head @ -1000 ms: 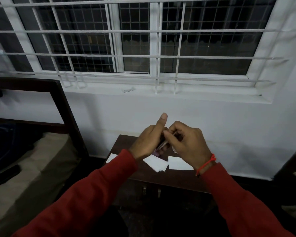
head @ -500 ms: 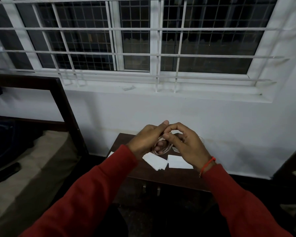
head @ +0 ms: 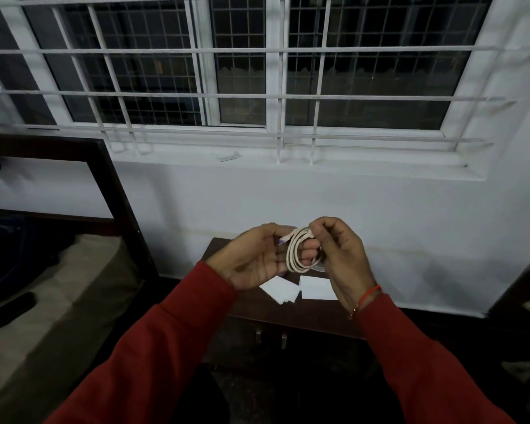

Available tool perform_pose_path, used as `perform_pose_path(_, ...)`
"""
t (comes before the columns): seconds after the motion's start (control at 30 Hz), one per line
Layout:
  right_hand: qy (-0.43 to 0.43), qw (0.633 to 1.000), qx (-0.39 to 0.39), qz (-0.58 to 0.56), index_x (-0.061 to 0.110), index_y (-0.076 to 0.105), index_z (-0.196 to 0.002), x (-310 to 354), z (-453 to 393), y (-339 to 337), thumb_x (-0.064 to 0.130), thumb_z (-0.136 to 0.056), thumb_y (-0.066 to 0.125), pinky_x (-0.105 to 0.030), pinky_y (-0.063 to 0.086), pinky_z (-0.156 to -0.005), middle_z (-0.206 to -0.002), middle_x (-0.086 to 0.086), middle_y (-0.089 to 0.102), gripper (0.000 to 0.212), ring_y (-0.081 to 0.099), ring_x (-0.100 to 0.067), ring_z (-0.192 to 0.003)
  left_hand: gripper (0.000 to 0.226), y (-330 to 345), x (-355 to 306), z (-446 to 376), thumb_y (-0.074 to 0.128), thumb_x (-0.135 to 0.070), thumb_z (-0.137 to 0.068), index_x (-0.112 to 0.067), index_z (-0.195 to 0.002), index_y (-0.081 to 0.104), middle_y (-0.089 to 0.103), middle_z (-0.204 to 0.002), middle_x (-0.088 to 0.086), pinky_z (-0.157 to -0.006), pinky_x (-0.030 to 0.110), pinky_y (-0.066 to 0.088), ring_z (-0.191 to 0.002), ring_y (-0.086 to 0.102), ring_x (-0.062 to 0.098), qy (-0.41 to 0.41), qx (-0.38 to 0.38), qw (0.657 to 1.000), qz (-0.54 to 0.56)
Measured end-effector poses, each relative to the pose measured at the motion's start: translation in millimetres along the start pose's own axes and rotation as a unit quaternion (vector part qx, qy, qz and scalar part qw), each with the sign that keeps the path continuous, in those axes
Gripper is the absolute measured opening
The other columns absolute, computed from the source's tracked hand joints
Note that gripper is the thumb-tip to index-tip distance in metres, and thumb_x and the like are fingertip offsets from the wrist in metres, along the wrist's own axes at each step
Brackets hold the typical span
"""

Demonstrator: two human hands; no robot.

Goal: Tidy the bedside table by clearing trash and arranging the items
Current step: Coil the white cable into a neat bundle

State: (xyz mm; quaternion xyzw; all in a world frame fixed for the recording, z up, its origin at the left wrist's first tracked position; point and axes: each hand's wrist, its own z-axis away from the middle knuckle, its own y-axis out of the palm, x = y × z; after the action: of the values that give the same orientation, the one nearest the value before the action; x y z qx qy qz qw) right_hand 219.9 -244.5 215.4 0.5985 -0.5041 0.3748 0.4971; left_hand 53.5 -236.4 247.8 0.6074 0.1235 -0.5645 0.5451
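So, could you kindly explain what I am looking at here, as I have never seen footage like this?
There is no machine. A person wears a camera on the head, looking forward and down at their own two hands. The left hand has a coiled white cable looped around its fingers, and the right hand pinches the coil at the top. Below them stands a dark bedside table with white paper pieces on it, under a barred window. A bed is on the left.

No legible text, seemingly.
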Motion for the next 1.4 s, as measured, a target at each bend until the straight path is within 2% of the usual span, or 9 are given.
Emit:
perform_pose_path(0.13, 0.029, 0.995, 0.025, -0.09, 0.006, 0.06, -0.101, 4.2, 4.7, 0.2, 0.018, -0.097, 0.055, -0.028, 0.055, -0.063, -0.085, -0.004, 0.066, 0.014, 0.063, -0.014, -0.074, 0.045, -1.7, 7.2, 4.6, 0.059, -0.02, -0.096, 0.009, -0.131, 0.06, 0.07, -0.119, 0.022, -0.101, 0.038, 0.054, -0.107, 0.07, 0.027, 0.008, 0.035, 0.999, 0.032)
perform_pose_path(0.33, 0.05, 0.99, 0.07, -0.109, 0.009, 0.062, -0.098, 3.1, 11.9, 7.4, 0.025, -0.085, 0.065, -0.025, 0.053, -0.056, -0.083, -0.011, 0.063, 0.021, 0.061, -0.018, -0.068, 0.066, -7.6, 22.8, 2.4, 0.092, -0.04, -0.06, -0.003, -0.109, 0.069, 0.07, -0.075, 0.005, -0.085, 0.033, 0.06, -0.075, 0.072, 0.018, 0.019, 0.086, 0.995, 0.046)
perform_pose_path(0.5, 0.068, 0.987, 0.093, -0.114, 0.004, 0.06, -0.096, -1.0, 13.3, 3.2, 0.018, -0.085, 0.065, -0.027, 0.054, -0.056, -0.085, -0.026, 0.059, 0.019, 0.056, -0.026, -0.064, 0.067, -5.9, 28.5, -1.8, 0.078, -0.058, -0.071, -0.002, -0.105, 0.063, 0.055, -0.058, -0.001, -0.077, 0.028, 0.055, -0.062, 0.059, 0.013, 0.023, 0.063, 0.998, 0.015)
perform_pose_path(0.63, 0.085, 0.984, 0.086, -0.129, 0.005, 0.059, -0.096, -6.5, 12.3, -2.1, 0.018, -0.085, 0.065, -0.029, 0.055, -0.058, -0.085, -0.026, 0.066, 0.019, 0.063, -0.025, -0.063, 0.054, -6.2, 29.0, -1.5, 0.05, -0.055, -0.092, -0.005, -0.11, 0.06, 0.052, -0.064, 0.0, -0.08, 0.029, 0.053, -0.067, 0.056, 0.014, 0.027, 0.041, 0.999, -0.019)
perform_pose_path(0.73, 0.079, 0.989, 0.079, -0.097, 0.003, 0.064, -0.094, -9.5, 10.8, -4.3, 0.021, -0.079, 0.071, -0.03, 0.056, -0.061, -0.089, -0.02, 0.06, 0.025, 0.06, -0.029, -0.073, 0.04, -14.7, 37.4, -4.6, 0.065, -0.033, -0.089, -0.009, -0.119, 0.053, 0.054, -0.069, 0.002, -0.073, 0.027, 0.055, -0.065, 0.056, 0.014, 0.056, 0.017, 0.998, -0.023)
perform_pose_path(0.8, 0.081, 0.99, 0.082, -0.084, 0.0, 0.065, -0.092, -8.1, 10.2, -3.0, 0.018, -0.078, 0.071, -0.029, 0.056, -0.061, -0.087, -0.019, 0.063, 0.023, 0.06, -0.026, -0.072, 0.029, -18.5, 42.2, -7.9, 0.072, -0.025, -0.083, -0.009, -0.101, 0.055, 0.06, -0.075, 0.007, -0.07, 0.027, 0.054, -0.067, 0.057, 0.016, 0.085, -0.013, 0.994, -0.063)
perform_pose_path(0.9, 0.084, 0.991, 0.081, -0.063, 0.002, 0.066, -0.088, -3.4, 9.3, -1.3, 0.016, -0.076, 0.07, -0.024, 0.053, -0.058, -0.077, -0.008, 0.068, 0.02, 0.062, -0.017, -0.066, 0.029, -20.8, 44.1, -11.0, 0.081, -0.023, -0.075, -0.012, -0.084, 0.055, 0.07, -0.078, 0.009, -0.071, 0.032, 0.052, -0.074, 0.065, 0.021, 0.138, -0.046, 0.977, -0.159)
perform_pose_path(1.2, 0.09, 0.99, 0.04, -0.098, 0.002, 0.064, -0.088, -4.7, 12.0, -3.6, 0.003, -0.08, 0.07, -0.025, 0.053, -0.056, -0.071, -0.011, 0.06, 0.01, 0.057, -0.014, -0.059, 0.032, -27.1, 34.0, -7.1, 0.085, -0.024, -0.074, -0.019, -0.098, 0.064, 0.072, -0.098, 0.017, -0.065, 0.05, 0.055, -0.082, 0.066, 0.024, 0.193, -0.097, 0.895, -0.389)
perform_pose_path(1.4, 0.083, 0.989, 0.071, -0.099, 0.0, 0.065, -0.101, -3.5, 15.6, -4.3, 0.017, -0.081, 0.069, -0.033, 0.059, -0.074, -0.094, -0.016, 0.067, 0.026, 0.066, -0.022, -0.082, 0.033, -15.0, 36.3, -0.6, 0.074, -0.014, -0.088, -0.003, -0.115, 0.059, 0.07, -0.093, 0.01, -0.053, 0.028, 0.048, -0.072, 0.064, 0.016, 0.163, -0.077, 0.947, -0.267)
